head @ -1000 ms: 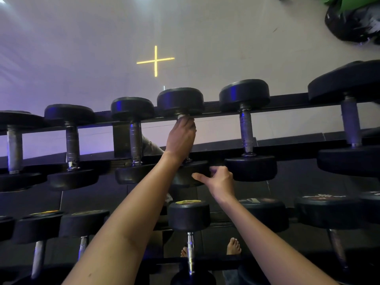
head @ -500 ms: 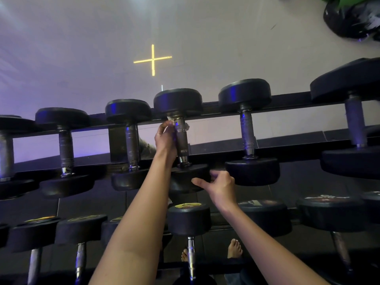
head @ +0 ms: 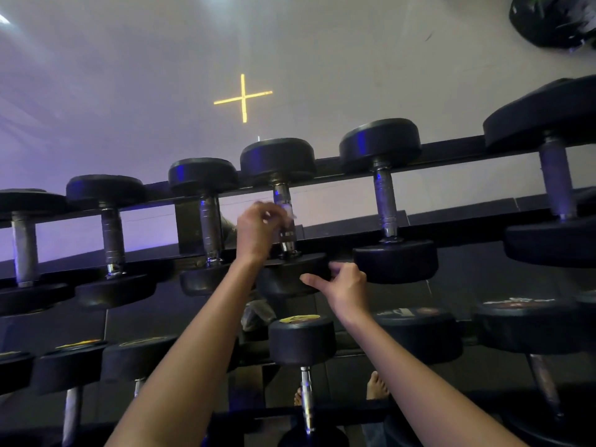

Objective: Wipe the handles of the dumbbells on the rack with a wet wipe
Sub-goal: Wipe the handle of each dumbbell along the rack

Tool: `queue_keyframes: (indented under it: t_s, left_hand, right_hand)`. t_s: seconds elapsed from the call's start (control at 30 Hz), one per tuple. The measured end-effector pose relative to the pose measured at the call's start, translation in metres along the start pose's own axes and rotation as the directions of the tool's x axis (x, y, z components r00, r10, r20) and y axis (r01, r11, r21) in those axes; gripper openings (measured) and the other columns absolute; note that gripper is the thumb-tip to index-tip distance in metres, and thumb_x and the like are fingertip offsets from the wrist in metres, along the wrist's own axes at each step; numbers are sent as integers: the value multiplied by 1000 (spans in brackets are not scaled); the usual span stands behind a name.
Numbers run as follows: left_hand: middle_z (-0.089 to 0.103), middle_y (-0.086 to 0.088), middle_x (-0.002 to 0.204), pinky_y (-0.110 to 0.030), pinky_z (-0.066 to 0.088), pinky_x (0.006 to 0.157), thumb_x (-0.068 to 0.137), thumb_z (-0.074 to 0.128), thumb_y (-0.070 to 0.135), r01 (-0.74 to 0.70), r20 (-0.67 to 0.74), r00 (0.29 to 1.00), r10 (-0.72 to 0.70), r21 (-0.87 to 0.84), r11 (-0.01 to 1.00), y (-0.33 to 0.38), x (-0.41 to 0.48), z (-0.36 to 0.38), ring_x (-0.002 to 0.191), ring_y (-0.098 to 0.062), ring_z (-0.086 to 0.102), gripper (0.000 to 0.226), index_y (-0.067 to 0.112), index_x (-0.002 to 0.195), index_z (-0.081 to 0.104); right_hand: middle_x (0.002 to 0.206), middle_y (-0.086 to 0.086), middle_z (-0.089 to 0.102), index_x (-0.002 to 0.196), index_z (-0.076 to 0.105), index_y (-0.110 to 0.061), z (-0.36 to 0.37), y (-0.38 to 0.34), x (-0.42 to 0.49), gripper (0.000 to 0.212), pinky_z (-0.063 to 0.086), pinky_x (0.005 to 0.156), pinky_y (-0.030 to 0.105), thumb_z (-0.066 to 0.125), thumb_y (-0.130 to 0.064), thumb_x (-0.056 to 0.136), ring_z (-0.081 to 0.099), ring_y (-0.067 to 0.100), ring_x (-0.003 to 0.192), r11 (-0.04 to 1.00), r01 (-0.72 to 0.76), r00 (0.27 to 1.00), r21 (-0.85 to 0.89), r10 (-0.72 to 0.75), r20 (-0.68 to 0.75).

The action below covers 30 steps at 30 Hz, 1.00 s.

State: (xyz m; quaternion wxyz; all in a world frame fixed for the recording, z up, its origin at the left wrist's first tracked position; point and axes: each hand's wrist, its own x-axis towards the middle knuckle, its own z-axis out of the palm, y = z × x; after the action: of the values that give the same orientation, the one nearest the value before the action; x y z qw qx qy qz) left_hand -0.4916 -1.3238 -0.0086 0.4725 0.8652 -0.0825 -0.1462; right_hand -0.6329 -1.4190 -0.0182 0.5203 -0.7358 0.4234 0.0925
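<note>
1. By my reading the job is partway through. The left hand (head: 258,229) is curled round the knurled steel handle (head: 281,195) of a black rubber-headed dumbbell (head: 277,159). This one lies fourth from the left on the top tier of the black metal rack (head: 451,153). A crumpled white wet wipe (head: 288,210) is pinched between the fingers and the bar. The hand is blurred, which suggests a wiping stroke.
2. The right hand (head: 346,285) holds the near head of the same dumbbell. Its thumb is stretched across the face and its fingers are bent over the rim, apparently to steady it. The two hands are apart, one at the handle and one at the head.
3. None of the handles looks visibly wet or dry, so I cannot tell which have been cleaned. If the work runs left to right, three handles on this tier would be done and two would remain. That is a guess, not something seen.
4. The lower tier looks untouched, and I judge it is all still to do.
5. Top tier: six dumbbells lie across the rails, with the leftmost cut off by the frame edge.
6. Lower tier: at least six near heads show, including the middle yellow-labelled dumbbell (head: 303,341). The left forearm and the frame edges may hide more.
7. There is one wipe, and two hands are at work.
</note>
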Motion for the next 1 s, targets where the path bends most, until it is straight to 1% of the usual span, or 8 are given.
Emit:
queue_keyframes:
  t_s: [0.1,0.2,0.37,0.57,0.63,0.77,0.87,1.0]
  left_hand:
    - [71,0,82,-44,56,74,77,67,9,-18,-94,995,21,25,1000,5,30,-1,81,-19,66,26,32,65,69]
    - [70,3,85,-48,56,75,80,66,9,1,-29,1000,0,46,999,2,13,-1,84,-19,66,25,29,66,70]
    - [67,-2,91,-36,56,78,78,73,10,-68,137,989,47,149,986,-3,-18,1,80,-16,64,7,17,80,74]
    - [70,6,73,-33,54,74,74,64,4,-20,-50,998,25,102,995,20,23,10,73,-12,65,27,27,61,68]
    - [69,5,76,-32,54,75,74,65,4,-15,-43,999,20,100,995,15,18,10,74,-13,64,23,24,64,70]
    - [62,4,87,-5,44,65,80,70,6,-58,70,996,49,139,989,5,-12,9,76,-4,58,10,15,78,72]
    - [67,2,81,-21,52,71,76,71,4,-73,86,994,62,130,989,7,-4,7,74,-13,62,21,24,70,70]
    - [70,-4,72,-38,58,78,75,64,-3,20,-32,999,-24,-104,994,20,29,15,74,-20,67,20,13,66,70]
  right_hand:
    - [107,15,66,123,58,-1,-1,-1,0,77,49,92,40,83,-42,62,61,28,105,1000,1,1000,7,-1,-19]
    - [109,15,66,121,60,-1,-4,0,4,77,49,93,38,85,-38,60,60,27,106,998,-38,999,53,38,-2]
    - [118,14,64,123,58,-1,-20,5,9,73,47,95,30,85,-30,62,60,23,110,988,-85,995,129,77,68]
    - [132,15,55,137,45,-5,-7,-4,-12,83,42,102,40,75,-45,72,49,29,125,999,54,999,-6,-54,-5]
    - [125,16,59,136,44,-3,0,-11,-18,96,45,97,42,78,-55,63,51,31,121,991,73,996,-108,-77,-33]
    - [103,16,69,130,50,-1,-3,-14,-16,99,50,88,45,81,-56,54,62,31,104,994,66,996,-88,-71,-57]
    - [120,17,63,139,41,-2,-10,-10,-15,107,47,96,44,83,-52,54,56,30,117,999,41,999,-27,-42,-30]
    - [132,12,56,141,39,-5,-23,-3,-5,112,43,103,39,82,-55,49,49,26,126,999,8,998,48,-11,54]
